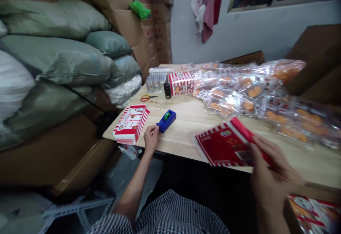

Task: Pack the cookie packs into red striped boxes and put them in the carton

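My left hand [151, 137] is closed in a pinch at the cutter end of a blue tape dispenser [167, 122], which carries a green-cored roll. Its fingertips are on the clear adhesive tape there, though the strip itself hardly shows. A red and white printed carton [226, 144] is in my right hand [271, 166], gripped at its right end and tilted over the table's front edge. The carton looks folded up, with its red side facing me. Left of the dispenser lies a stack of flat red and white cartons [131, 122].
On the wooden table [183, 139] are red-handled scissors [146, 98], a black bottle [167, 90], a standing carton [181, 83] and clear plastic trays [157, 81]. Bagged snacks [247, 95] spread across the right. Sacks [61, 58] pile up left; more printed packs [314, 214] sit lower right.
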